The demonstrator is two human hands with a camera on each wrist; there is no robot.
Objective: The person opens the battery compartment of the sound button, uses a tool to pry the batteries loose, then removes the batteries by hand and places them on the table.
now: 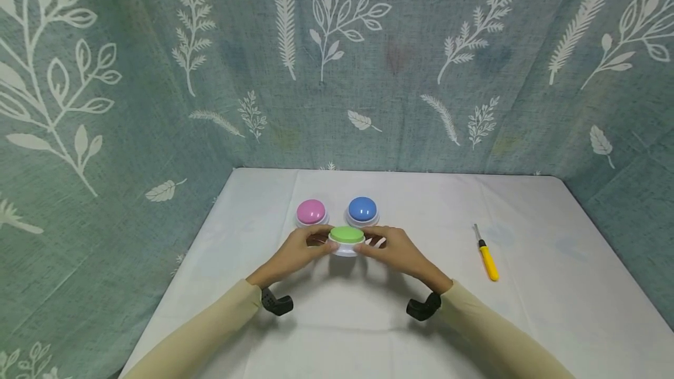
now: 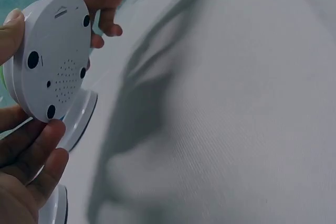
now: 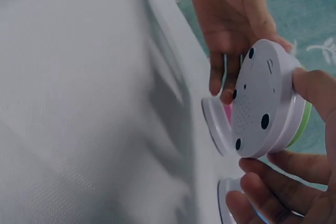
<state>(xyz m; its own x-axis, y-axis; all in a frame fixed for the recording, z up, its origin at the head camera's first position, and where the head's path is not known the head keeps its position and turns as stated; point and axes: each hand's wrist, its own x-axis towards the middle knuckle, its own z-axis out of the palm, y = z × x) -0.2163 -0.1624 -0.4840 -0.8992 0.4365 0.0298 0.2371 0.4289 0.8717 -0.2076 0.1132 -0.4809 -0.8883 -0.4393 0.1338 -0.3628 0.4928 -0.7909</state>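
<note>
Between both hands, raised above the white table, is a round push button (image 1: 347, 235) with a green top and a white base. My left hand (image 1: 298, 252) grips its left side between thumb and fingers, and my right hand (image 1: 396, 248) grips the right side the same way. In the left wrist view the underside (image 2: 60, 61) faces the camera, showing dark round feet, a small slot and a patch of tiny holes. Just behind on the table stand a pink button (image 1: 311, 212) and a blue button (image 1: 363, 209), each on a white base.
To the right lies a screwdriver (image 1: 488, 259) with a yellow handle, its tip pointing away. A white cloth covers the table (image 1: 526, 320). Behind and at the sides hangs a green-grey curtain (image 1: 379, 104) with white leaf prints.
</note>
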